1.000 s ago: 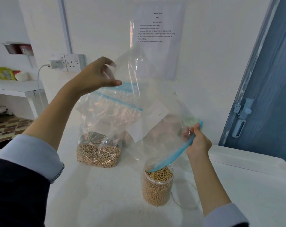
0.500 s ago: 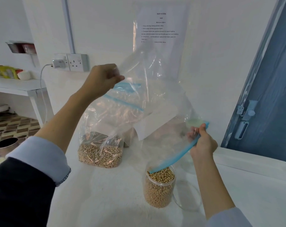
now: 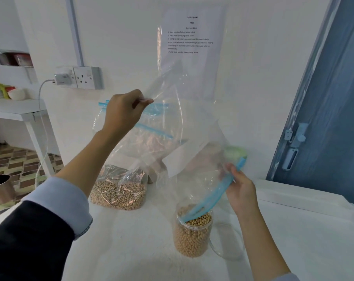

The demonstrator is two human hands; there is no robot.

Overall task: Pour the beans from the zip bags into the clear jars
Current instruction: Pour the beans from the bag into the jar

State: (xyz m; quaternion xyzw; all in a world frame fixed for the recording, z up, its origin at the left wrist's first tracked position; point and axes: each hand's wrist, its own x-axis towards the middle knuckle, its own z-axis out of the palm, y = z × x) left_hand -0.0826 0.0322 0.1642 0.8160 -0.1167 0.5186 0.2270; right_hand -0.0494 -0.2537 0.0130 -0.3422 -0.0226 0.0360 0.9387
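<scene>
Beans are seen filling the clear jar almost to its rim, near the middle of the white table, so the pour from the first bag is judged to be all but done. The emptied zip bag is held upended above that jar, with its blue zip strip slanting down so that the lower end dips into the jar mouth; no beans can be made out inside the bag, though a few stragglers cannot be ruled out. A second clear jar is seen just to the right of the full one, and it appears empty. Further back and to the left, another zip bag with beans in its bottom is seen standing on the table, its blue seal near the top, so at least one more pour is judged to be left. Behind it more clear plastic with a blue strip is seen, but its contents cannot be told. The closed bottom corner of the emptied bag is pinched high up by the left hand, with thumb and curled fingers closed tight on the film. The upper end of the zip strip is gripped lower down on the right by the right hand, fingers wrapped narrowly around it.
</scene>
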